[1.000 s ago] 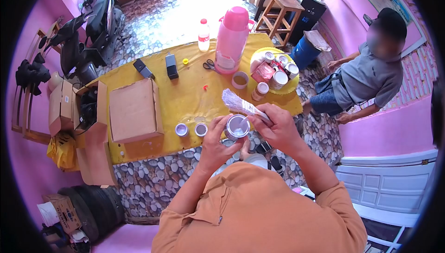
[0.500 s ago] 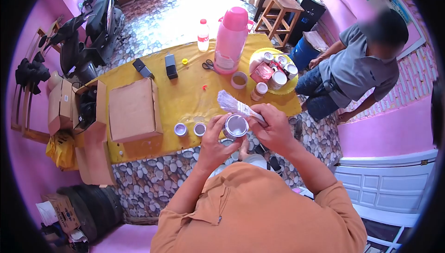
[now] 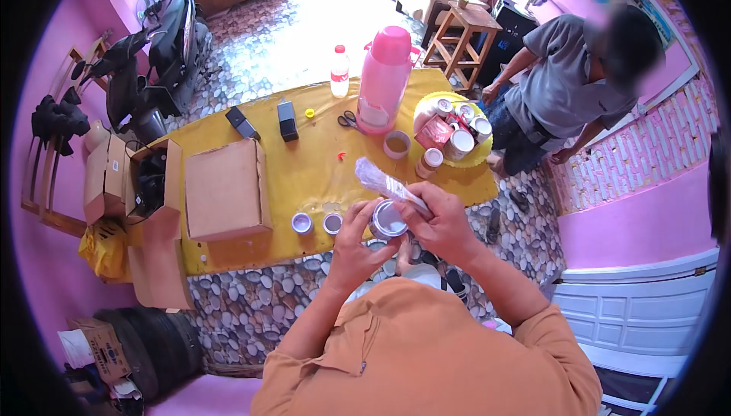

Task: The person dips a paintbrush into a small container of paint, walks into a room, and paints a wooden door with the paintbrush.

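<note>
Clock reference: head view, 12 o'clock towards the far side of the table [image 3: 316, 187].
Right hand [image 3: 442, 222]: thumb and fingers pinch the handle of the brush [image 3: 382, 181]; whether they also touch the jar [image 3: 376, 224] cannot be told.
Left hand [image 3: 354, 252]: wrapped around the jar from its 8 o'clock side, thumb near 6, fingers near 10.
Jar position: held by the near table edge, at 9 o'clock from the right hand and close beside it; mouth facing upward.
Brush axis: slants from the right-hand grip towards 10 o'clock, bristles outermost; these sit beyond the jar's rim at 11 o'clock, clear of the mouth.
Jar contents: pale lilac-grey matter (its depth cannot be read).
Left pot [image 3: 302, 231]: on the table at 9 o'clock from the jar, with lilac matter inside.
Right pot [image 3: 333, 232]: between left pot and jar, greyish inside; pot or lid cannot be told.
Yellow plate [image 3: 470, 161]: at 2 o'clock from the jar, carrying white-lidded containers and a red-and-white packet.
Open carton [image 3: 173, 180]: at 10 o'clock from the left hand, black items inside.
</note>
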{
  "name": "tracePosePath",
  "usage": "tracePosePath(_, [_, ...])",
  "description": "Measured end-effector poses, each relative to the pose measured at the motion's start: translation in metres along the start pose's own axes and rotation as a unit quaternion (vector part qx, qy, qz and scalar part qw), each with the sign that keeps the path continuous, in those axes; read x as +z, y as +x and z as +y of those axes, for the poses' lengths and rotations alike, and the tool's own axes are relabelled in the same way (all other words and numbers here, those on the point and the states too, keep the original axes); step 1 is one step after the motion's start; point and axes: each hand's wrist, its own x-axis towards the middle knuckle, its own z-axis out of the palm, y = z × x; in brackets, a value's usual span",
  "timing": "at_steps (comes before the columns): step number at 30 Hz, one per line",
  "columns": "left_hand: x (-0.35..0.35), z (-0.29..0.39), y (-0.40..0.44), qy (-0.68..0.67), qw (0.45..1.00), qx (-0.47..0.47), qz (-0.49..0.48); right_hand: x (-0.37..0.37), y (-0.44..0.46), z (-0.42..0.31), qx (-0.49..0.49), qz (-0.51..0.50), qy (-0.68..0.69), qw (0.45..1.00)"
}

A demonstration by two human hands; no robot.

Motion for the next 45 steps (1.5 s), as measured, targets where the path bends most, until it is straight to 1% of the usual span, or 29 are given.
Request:
tracePosePath(1, [0.000, -0.002, -0.001, 0.008, 1.000, 0.001, 0.005, -0.001, -0.001, -0.001, -0.002, 0.001, 0.001, 1.000])
tracePosePath(3, [0.000, -0.003, -0.002, 0.016, 1.000, 0.001, 0.009, -0.006, -0.004, -0.002, 0.005, -0.064, -0.011, 0.998])
tracePosePath(4, [-0.001, -0.004, -0.002, 0.013, 1.000, 0.004, 0.012, -0.008, -0.004, -0.002, 0.004, -0.064, -0.011, 0.998])
tracePosePath(6, [-0.002, -0.003, -0.002, 0.010, 1.000, 0.006, 0.013, -0.010, -0.005, -0.002, -0.046, -0.022, -0.062, 0.997])
tracePosePath(9, [-0.002, -0.001, 0.000, -0.018, 1.000, -0.006, 0.006, -0.006, 0.001, -0.001, -0.037, 0.012, -0.095, 0.995])
tracePosePath(11, [-0.002, -0.003, 0.001, -0.015, 1.000, 0.011, 0.007, 0.001, 0.003, -0.002, -0.048, 0.029, -0.075, 0.996])
tracePosePath(13, [-0.002, -0.006, 0.002, -0.009, 1.000, 0.012, 0.005, 0.005, 0.002, -0.004, -0.037, -0.001, 0.007, 0.999])
tracePosePath(17, [-0.004, -0.011, 0.001, -0.007, 1.000, 0.008, 0.009, -0.004, 0.001, 0.000, -0.044, -0.036, -0.007, 0.998])
tracePosePath(19, [-0.006, -0.006, 0.003, -0.013, 1.000, 0.002, -0.005, -0.008, 0.005, 0.002, -0.026, -0.002, -0.090, 0.996])
tracePosePath(21, [-0.006, -0.001, 0.005, -0.020, 1.000, -0.016, 0.005, -0.004, 0.011, 0.001, -0.021, 0.003, -0.086, 0.996])
tracePosePath(24, [-0.005, -0.002, 0.006, -0.023, 1.000, -0.009, 0.007, 0.006, 0.013, -0.004, 0.023, -0.002, 0.004, 1.000])
tracePosePath(25, [-0.006, -0.003, 0.006, -0.025, 1.000, -0.002, 0.009, 0.006, 0.011, -0.005, 0.023, -0.004, 0.005, 1.000])
tracePosePath(28, [-0.010, -0.010, 0.003, 0.009, 1.000, -0.008, -0.004, 0.001, 0.005, -0.007, 0.004, -0.064, -0.012, 0.998])
tracePosePath(29, [-0.010, -0.010, 0.003, 0.011, 1.000, -0.009, -0.001, -0.002, 0.006, -0.005, 0.001, -0.067, -0.012, 0.998])
tracePosePath(31, [-0.009, -0.004, 0.005, -0.026, 0.999, -0.013, 0.023, -0.005, 0.007, -0.002, -0.060, -0.026, -0.076, 0.995])
tracePosePath(32, [-0.009, -0.004, 0.006, -0.027, 0.999, -0.012, 0.023, -0.004, 0.008, -0.003, -0.061, -0.025, -0.076, 0.995])
tracePosePath(34, [-0.008, -0.005, 0.008, -0.033, 0.999, -0.015, 0.011, -0.001, 0.013, -0.004, -0.005, -0.009, -0.068, 0.998])
tracePosePath(38, [-0.009, -0.010, 0.006, -0.020, 1.000, -0.010, 0.005, 0.002, 0.015, -0.005, -0.014, -0.029, -0.038, 0.999])
tracePosePath(40, [-0.009, -0.011, 0.006, 0.006, 1.000, -0.013, 0.004, -0.003, 0.018, -0.001, -0.095, -0.037, -0.078, 0.992])
tracePosePath(41, [-0.010, -0.009, 0.006, 0.006, 1.000, -0.013, 0.004, -0.004, 0.019, 0.001, -0.095, -0.037, -0.079, 0.992])
tracePosePath(43, [-0.011, -0.004, 0.009, -0.006, 1.000, -0.025, 0.000, -0.006, 0.024, 0.005, -0.147, -0.029, -0.101, 0.984])
tracePosePath(44, [-0.010, -0.005, 0.009, -0.006, 1.000, -0.025, 0.002, -0.007, 0.025, 0.005, -0.148, -0.030, -0.101, 0.983])
tracePosePath(45, [-0.010, -0.006, 0.010, -0.003, 1.000, -0.016, 0.009, -0.008, 0.026, 0.004, -0.162, -0.039, -0.130, 0.977])
